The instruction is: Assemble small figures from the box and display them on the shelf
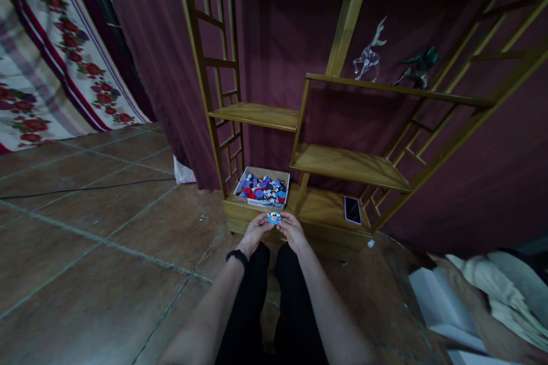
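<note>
Between my two hands is a small blue-and-white figure (274,218), too small to make out in detail. My left hand (258,228), with a black band on its wrist, pinches the left side of it. From the right, the fingers of my right hand (291,228) are closed on its other edge. Just beyond my hands, an open cardboard box (287,187) sits on the bottom shelf. It holds a jumble of small figures (262,187) in purple, red, blue, black and white.
The wooden shelf unit (257,114) rises in front of me. A phone (353,209) lies on its bottom shelf at right. Higher up stand a clear glass animal figurine (368,60) and a dark green one (422,65). White boxes (445,302) are at lower right; a cable (94,187) crosses the floor.
</note>
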